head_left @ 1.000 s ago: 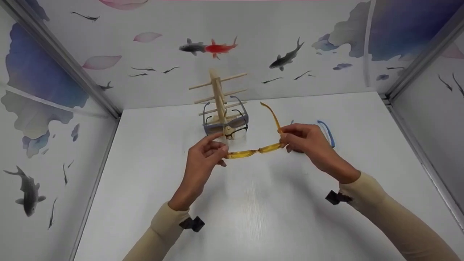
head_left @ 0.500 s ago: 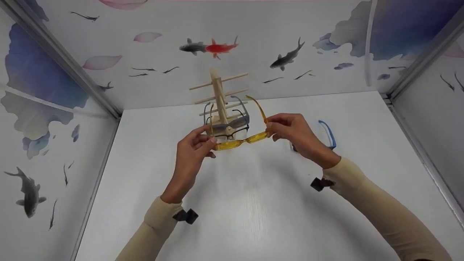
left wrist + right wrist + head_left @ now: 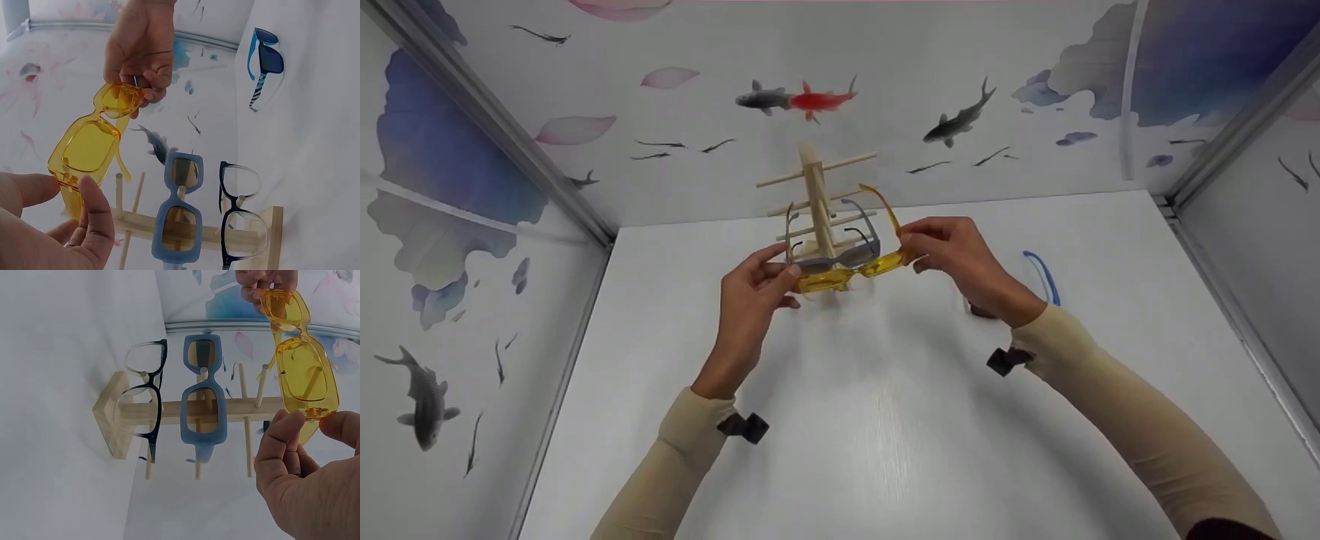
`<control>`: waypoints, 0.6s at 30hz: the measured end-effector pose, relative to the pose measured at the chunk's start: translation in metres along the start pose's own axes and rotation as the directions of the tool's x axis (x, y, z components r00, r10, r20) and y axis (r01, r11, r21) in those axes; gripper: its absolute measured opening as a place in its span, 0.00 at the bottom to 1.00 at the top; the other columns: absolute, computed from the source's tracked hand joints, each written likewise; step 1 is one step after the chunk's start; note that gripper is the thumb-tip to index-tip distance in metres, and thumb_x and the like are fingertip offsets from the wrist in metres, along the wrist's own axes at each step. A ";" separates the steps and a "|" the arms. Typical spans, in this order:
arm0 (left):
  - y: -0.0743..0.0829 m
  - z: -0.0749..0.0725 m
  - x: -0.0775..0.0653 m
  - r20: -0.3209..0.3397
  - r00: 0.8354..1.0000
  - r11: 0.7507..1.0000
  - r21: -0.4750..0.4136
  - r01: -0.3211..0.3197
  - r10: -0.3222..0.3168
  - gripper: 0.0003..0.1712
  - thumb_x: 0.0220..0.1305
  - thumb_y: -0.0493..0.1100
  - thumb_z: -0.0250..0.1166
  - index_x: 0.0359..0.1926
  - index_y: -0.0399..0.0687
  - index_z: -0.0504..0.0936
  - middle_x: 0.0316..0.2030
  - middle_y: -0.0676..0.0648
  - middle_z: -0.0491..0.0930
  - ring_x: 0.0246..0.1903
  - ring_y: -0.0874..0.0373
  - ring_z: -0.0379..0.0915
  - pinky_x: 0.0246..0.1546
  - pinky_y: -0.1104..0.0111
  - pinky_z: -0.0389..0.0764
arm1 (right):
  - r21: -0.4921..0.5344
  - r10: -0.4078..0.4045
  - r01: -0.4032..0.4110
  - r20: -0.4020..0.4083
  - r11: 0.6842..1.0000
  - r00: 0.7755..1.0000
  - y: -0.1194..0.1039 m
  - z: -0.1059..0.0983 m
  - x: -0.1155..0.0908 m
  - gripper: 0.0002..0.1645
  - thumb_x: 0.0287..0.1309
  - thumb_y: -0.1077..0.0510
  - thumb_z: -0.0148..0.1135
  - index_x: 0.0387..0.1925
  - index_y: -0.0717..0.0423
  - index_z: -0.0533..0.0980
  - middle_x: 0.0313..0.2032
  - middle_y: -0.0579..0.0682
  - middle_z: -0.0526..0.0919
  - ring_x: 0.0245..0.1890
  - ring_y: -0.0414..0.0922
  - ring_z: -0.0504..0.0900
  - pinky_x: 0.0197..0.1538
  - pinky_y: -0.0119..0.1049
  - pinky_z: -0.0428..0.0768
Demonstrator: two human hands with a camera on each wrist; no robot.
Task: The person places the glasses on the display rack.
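Note:
Yellow translucent sunglasses [image 3: 825,281] are held up in front of a wooden glasses rack [image 3: 816,187], their temples unfolded toward it. My left hand [image 3: 750,300] pinches the left hinge corner between thumb and fingers. At the opposite hinge, my right hand [image 3: 956,251] pinches the frame the same way. Blue-grey sunglasses [image 3: 205,410] hang on one pair of pegs. Beside them on the rack, nearest its base, sits a pair of clear-lensed glasses with a dark top rim [image 3: 157,394]. In the head view the yellow pair partly covers both.
Sunglasses with blue temples [image 3: 270,59] lie on the white table [image 3: 840,450], right of the rack and partly behind my right wrist in the head view. Bare upper pegs [image 3: 851,160] stick out of the rack. A patterned wall panel [image 3: 870,45] stands close behind it.
Both hands have carried the yellow sunglasses left and away from me, up to the front of the rack. They now overlap the rack's lower glasses in the head view.

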State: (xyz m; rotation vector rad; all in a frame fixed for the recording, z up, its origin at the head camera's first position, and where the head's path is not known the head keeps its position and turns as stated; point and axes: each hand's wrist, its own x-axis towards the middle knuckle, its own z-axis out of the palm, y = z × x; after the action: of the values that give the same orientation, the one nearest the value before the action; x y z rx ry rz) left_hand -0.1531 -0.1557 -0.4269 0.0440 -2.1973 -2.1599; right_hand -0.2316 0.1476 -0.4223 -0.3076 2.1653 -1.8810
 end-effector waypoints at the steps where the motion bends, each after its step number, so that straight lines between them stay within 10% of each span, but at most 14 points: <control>1: 0.000 0.000 0.002 -0.003 1.000 1.000 0.001 0.000 0.000 0.26 0.80 0.38 0.68 0.74 0.40 0.79 0.56 0.30 0.85 0.46 0.47 0.87 0.40 0.66 0.91 | 0.003 -0.002 0.002 -0.001 1.000 1.000 -0.001 0.000 0.002 0.22 0.79 0.53 0.65 0.61 0.65 0.83 0.51 0.61 0.88 0.47 0.50 0.87 0.51 0.38 0.89; 18: -0.001 -0.010 0.030 -0.038 0.997 0.997 0.004 0.074 -0.074 0.25 0.81 0.40 0.67 0.74 0.42 0.80 0.53 0.39 0.87 0.48 0.47 0.88 0.44 0.64 0.91 | -0.004 0.035 -0.035 -0.021 0.999 0.999 -0.005 0.008 0.034 0.23 0.79 0.51 0.66 0.62 0.65 0.83 0.50 0.57 0.89 0.45 0.48 0.87 0.49 0.36 0.89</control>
State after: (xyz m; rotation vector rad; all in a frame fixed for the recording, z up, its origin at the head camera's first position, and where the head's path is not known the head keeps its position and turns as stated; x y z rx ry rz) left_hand -0.1826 -0.1677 -0.4269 0.1682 -2.2148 -2.1713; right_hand -0.2612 0.1285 -0.4202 -0.2500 2.1747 -1.8686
